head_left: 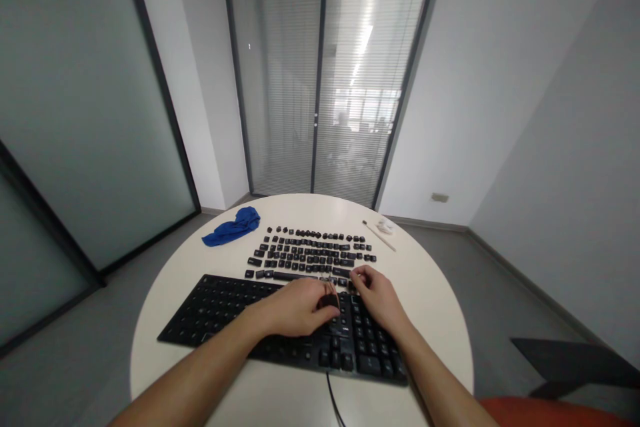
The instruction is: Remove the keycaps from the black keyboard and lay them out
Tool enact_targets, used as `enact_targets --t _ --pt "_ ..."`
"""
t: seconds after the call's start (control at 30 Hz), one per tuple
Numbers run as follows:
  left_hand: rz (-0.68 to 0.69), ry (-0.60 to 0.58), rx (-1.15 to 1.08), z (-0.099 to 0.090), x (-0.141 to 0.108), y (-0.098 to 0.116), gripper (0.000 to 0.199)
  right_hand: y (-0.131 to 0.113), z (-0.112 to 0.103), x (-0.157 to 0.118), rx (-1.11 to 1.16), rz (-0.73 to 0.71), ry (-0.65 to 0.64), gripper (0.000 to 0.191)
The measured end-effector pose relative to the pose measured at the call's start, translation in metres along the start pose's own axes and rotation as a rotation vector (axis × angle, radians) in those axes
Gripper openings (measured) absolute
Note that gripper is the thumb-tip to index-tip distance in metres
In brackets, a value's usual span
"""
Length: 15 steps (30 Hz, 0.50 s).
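Observation:
My left hand (pixel 300 307) is closed above the black keyboard (pixel 220 307), around a small dark tool with thin wires that looks like a keycap puller (pixel 329 301). My right hand (pixel 377 297) rests over the keyboard's far edge, thumb and fingertips drawn together beside loose keycaps (pixel 343 273); whatever is between them is hidden. On its left and middle the keyboard shows bare key positions, while keycaps still sit on the number pad (pixel 373 340) at the right. Rows of removed black keycaps (pixel 305 259) lie beyond it, with a long space bar (pixel 295 276) in the nearest row.
A crumpled blue cloth (pixel 233 227) lies at the far left of the round white table (pixel 175 363). At the far right are a thin brush (pixel 380 236) and a small whitish item (pixel 385 225). The keyboard's cable (pixel 334 400) runs over the near edge.

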State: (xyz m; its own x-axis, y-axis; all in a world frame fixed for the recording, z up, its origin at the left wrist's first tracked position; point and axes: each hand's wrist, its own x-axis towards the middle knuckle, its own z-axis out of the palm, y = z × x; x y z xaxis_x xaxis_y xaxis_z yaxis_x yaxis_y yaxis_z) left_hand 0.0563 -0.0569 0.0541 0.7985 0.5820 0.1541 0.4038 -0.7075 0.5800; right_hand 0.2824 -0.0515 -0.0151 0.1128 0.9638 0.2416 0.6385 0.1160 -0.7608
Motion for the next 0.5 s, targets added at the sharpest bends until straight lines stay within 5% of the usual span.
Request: enact_targets --t 0.23,0.5 --pt "-0.011 0.087 -0.116 0.021 -0.014 -0.016 0.015 -0.005 0.0 -0.001 0.004 -0.045 0.027 0.034" --pt "-0.1 0.081 -0.207 0.023 -0.016 -0.024 0.021 -0.016 -0.002 -0.005 0.004 -0.138 -0.076 0.031"
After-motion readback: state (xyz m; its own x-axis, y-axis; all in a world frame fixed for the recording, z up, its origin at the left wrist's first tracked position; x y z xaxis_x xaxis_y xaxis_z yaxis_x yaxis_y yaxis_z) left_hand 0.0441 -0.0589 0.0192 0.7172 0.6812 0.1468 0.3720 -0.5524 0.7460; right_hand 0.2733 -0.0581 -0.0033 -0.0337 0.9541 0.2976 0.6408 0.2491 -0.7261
